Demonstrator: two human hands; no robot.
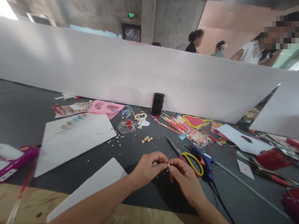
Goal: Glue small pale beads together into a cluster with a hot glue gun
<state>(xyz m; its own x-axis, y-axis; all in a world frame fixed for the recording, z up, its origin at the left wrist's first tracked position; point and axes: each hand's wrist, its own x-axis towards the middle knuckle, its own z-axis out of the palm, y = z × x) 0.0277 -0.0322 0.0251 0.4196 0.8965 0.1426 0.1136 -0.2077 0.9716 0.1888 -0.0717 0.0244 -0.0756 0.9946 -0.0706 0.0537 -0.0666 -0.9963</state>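
My left hand (147,168) and my right hand (185,179) meet over the dark table, fingertips nearly touching. Both pinch at a tiny pale bead (168,165), too small to make out fully. A few more small beads (154,163) sit in the curled fingers of my left hand. Just beyond lies a cluster of cream beads (147,139), and farther back a loop of wooden beads (140,116). Beside my right hand are scissors (192,162) with yellow and red handles, their blades pointing away to the left, and a blue glue gun (207,163).
White sheets (72,140) lie at left near a purple glue gun (18,162). A phone (158,104) leans against the white partition (112,71). Red-patterned sticks (184,129) and a red can (275,158) are at right. Several people are behind the partition.
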